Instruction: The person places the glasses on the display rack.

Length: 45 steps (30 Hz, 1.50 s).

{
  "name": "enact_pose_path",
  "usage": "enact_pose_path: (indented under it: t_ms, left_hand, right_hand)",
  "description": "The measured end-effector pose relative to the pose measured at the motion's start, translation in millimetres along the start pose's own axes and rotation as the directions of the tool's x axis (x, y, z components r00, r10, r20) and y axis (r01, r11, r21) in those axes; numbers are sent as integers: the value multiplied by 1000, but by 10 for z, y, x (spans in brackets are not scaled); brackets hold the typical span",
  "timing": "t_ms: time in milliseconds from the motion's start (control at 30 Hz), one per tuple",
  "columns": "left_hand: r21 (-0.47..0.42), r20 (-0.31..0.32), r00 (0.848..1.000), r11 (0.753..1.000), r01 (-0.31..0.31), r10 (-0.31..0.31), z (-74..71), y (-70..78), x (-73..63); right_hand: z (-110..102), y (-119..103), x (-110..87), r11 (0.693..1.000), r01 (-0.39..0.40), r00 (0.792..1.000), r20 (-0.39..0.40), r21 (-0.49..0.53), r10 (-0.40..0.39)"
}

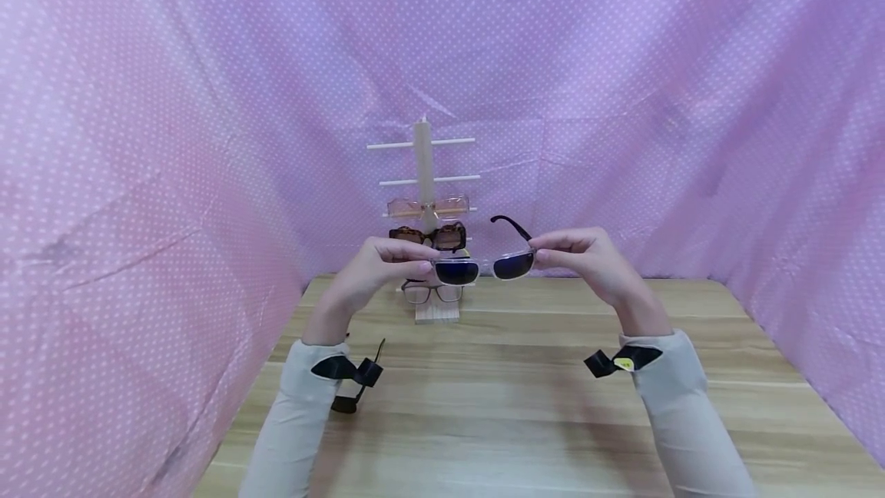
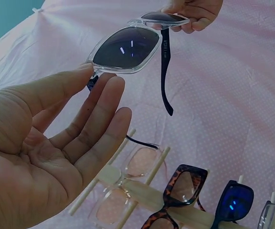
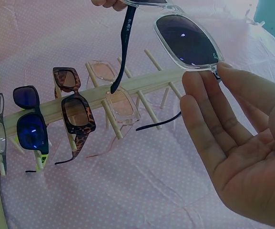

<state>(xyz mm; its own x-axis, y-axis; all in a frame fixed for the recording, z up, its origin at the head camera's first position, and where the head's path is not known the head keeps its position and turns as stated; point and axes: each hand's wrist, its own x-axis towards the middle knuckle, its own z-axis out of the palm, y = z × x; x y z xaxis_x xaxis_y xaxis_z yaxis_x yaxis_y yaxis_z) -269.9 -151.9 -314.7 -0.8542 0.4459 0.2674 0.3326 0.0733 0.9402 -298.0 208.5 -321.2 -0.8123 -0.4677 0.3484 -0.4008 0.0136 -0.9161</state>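
A pair of sunglasses (image 1: 513, 266) with clear frames, dark lenses and black temples is held up between both hands. My left hand (image 1: 369, 275) pinches it at one outer corner of the frame, thumb in front and fingers behind. At the opposite corner my right hand (image 1: 588, 258) pinches it the same way, as the right wrist view shows near the hinge. One black temple sticks out behind the lenses. Beyond the sunglasses stands a wooden glasses rack (image 1: 424, 160), its lower rungs partly hidden behind the left hand and the lenses.
The rack bears pink-tinted glasses (image 1: 452, 206), tortoiseshell sunglasses (image 1: 451, 237), blue-lens sunglasses (image 3: 31, 130) and thin-framed clear glasses (image 1: 449, 293). Two upper rungs hold nothing. Another dark pair (image 1: 344, 404) lies on the wooden table (image 1: 498, 406) by the left wrist. Pink dotted cloth (image 1: 588, 83) surrounds the table.
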Motion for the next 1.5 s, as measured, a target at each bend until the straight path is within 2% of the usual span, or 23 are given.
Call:
enact_pose_path:
  t_ms: [167,367,567,833,1000,1200,1333,1500]
  left_hand:
    - [-4,-28,1000,1000,-10,10,-34,33,-22]
    - [-5,-100,995,1000,-23,22,-52,83,-17]
    - [-23,-142,990,1000,-18,15,-116,109,-5]
    - [15,-67,998,1000,-4,5,-283,103,14]
    - [14,-46,999,1000,1,-1,-381,132,8]
    - [14,-47,998,1000,-27,28,-477,148,-52]
    - [29,-58,997,999,-39,40,-525,142,-96]
    - [6,-68,997,999,-44,44,-559,144,-138]
  right_hand:
    - [33,-65,44,1000,5,1000,-10,-10,-5]
    - [77,-123,106,1000,0,999,-43,-25,-1]
    - [130,-161,190,1000,-1,999,-36,-22,0]
    - [124,-218,333,998,-19,1000,11,-58,20]
    - [131,-293,402,997,-15,999,50,-79,19]
    - [218,-347,453,998,6,996,92,-64,0]
    - [279,-344,468,999,18,996,91,-47,-14]
    - [339,-359,473,999,27,995,94,-28,-25]
